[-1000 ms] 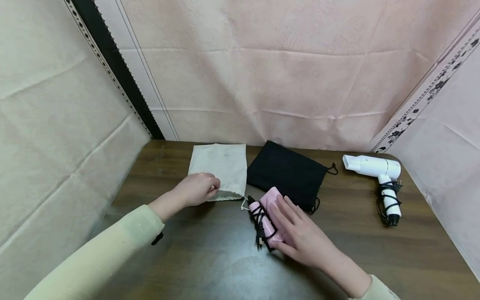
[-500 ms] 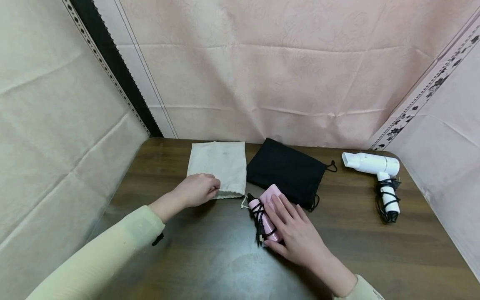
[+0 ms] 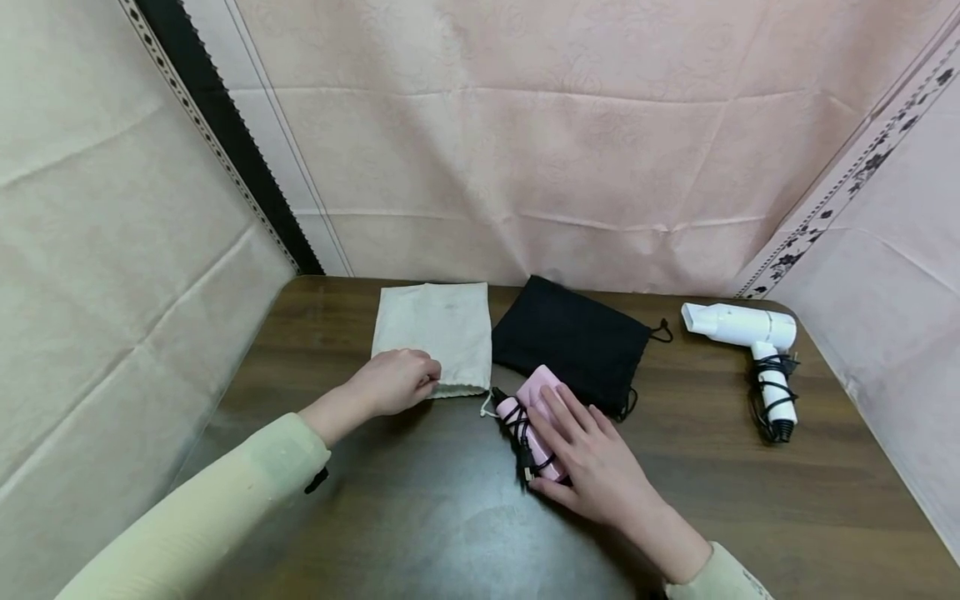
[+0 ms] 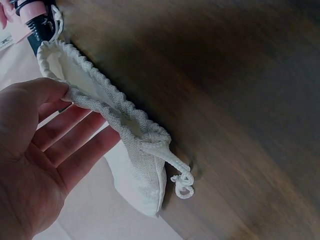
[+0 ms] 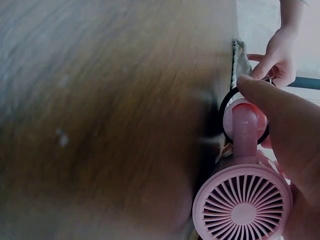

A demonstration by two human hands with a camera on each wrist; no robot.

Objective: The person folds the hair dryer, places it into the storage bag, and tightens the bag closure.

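Note:
A white cloth drawstring bag (image 3: pixel 446 321) lies flat at the back left of the table. My left hand (image 3: pixel 396 382) pinches its near rim; in the left wrist view thumb and fingers hold one side of the gathered mouth (image 4: pixel 117 112), which gapes a little. To the right, a folded pink hair dryer (image 3: pixel 540 383) rests on the table, a black cord (image 3: pixel 523 437) wound about its handle. My right hand (image 3: pixel 596 458) holds it, fingers across the body and thumb along the handle side. Its round slotted grille (image 5: pixel 245 212) faces the right wrist camera.
A black drawstring bag (image 3: pixel 573 337) lies just behind the pink dryer. At the far right sits a white hair dryer (image 3: pixel 750 329) with its cord wrapped round the handle. Pale cloth (image 3: pixel 525 150) hangs behind the wooden table (image 3: pixel 420 517) and at its sides.
My right hand has shifted slightly left over the pink hair dryer, its thumb moving along the handle. The left hand keeps its pinch on the white bag, nearly still.

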